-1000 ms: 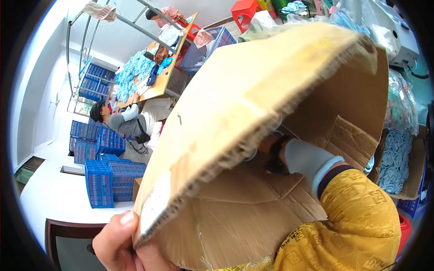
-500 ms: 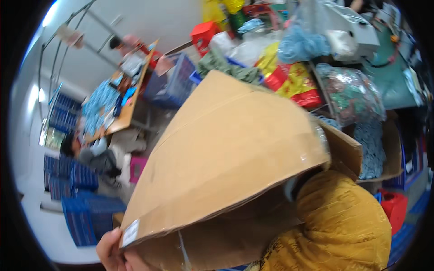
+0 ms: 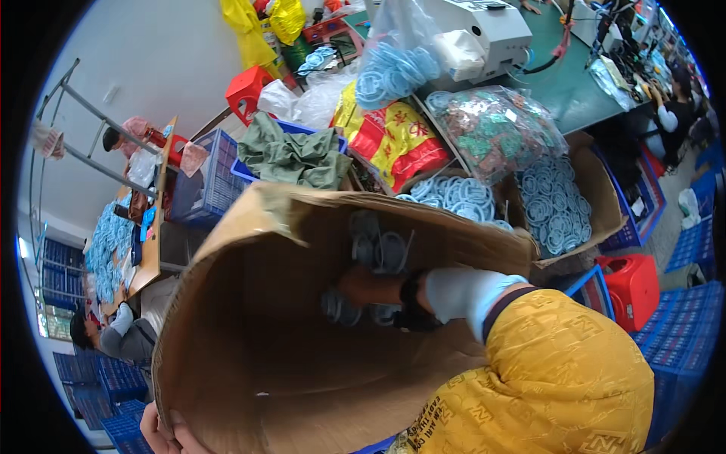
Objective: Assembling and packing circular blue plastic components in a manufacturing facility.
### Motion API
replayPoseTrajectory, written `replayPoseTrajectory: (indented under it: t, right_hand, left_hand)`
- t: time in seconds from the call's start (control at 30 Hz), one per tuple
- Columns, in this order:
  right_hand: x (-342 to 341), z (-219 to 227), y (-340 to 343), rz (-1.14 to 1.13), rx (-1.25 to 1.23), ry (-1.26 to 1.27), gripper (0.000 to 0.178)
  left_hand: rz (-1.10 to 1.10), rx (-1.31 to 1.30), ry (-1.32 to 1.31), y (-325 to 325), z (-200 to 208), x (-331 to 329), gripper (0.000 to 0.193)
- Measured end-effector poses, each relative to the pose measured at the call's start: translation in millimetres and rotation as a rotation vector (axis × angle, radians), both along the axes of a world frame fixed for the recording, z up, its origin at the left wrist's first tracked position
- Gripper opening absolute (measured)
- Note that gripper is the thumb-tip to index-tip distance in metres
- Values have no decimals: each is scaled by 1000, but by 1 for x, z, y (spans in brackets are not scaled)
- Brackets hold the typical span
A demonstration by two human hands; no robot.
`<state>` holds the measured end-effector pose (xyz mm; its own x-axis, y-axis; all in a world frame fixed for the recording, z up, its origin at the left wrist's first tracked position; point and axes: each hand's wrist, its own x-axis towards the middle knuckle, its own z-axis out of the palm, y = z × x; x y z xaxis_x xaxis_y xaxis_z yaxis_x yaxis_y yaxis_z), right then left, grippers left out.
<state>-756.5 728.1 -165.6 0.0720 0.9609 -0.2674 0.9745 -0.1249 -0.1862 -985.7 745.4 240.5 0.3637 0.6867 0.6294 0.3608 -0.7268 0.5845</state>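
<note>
A large brown cardboard box is tipped with its mouth facing me. My left hand grips its rim at the lower left, fingers closed over the edge. My right arm, in a yellow sleeve with a pale blue cuff, reaches inside, a dark band at the wrist. In the shade there, my right hand is among a few pale grey-blue coils; its fingers are too dark to make out. Just beyond the box's far rim, more light blue coils fill an open carton.
Another carton holds blue coils. Beside it lies a clear bag of green and reddish pieces. Green cloth covers a blue crate. A red stool and blue crates stand at right. People sit at a table on the left.
The box has tilted so its inside now shows, and its far edge has come lower. My right arm, earlier mostly hidden by the box, is visible within it. My left hand still grips the rim.
</note>
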Motion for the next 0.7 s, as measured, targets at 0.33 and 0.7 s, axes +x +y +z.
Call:
replayPoseTrajectory:
  t: [0.33,0.7]
  right_hand:
    - [72,179,-171,-599,618,1003,48]
    - [157,104,-215,-918,637,500,45]
  left_hand:
    - [92,-246,259,86,-44,-47,25]
    - [233,-202,474,92,-48,-85,26]
